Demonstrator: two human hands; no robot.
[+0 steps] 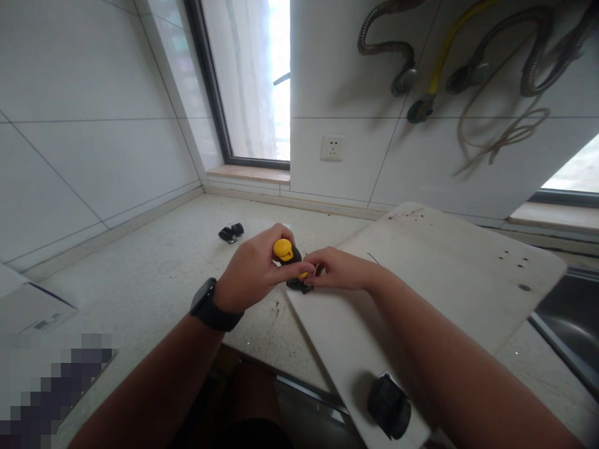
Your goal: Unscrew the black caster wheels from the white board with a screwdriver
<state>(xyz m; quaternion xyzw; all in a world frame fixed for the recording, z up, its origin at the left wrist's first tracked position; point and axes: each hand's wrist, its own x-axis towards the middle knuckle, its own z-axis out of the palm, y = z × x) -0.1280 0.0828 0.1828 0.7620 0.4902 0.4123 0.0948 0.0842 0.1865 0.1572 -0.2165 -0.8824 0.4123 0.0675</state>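
Observation:
My left hand (262, 265), with a black watch on its wrist, is wrapped round a yellow-and-black screwdriver (283, 250), its yellow end facing up. The tool stands over a dark caster (296, 285) at the near left corner of a white board (449, 274). Beside the tool's lower part, my right hand (330, 268) is closed in a pinch close to that caster. What its fingertips hold, if anything, is hidden. Another black caster (389, 405) sits on the board's near end.
Black casters (231, 232) lie on the speckled counter (163, 249) to the left. A sink (573, 324) is at the right edge. White boxes (28, 305) stand at the left. Hoses (388, 47) and a socket (332, 148) are on the tiled wall, beside a window.

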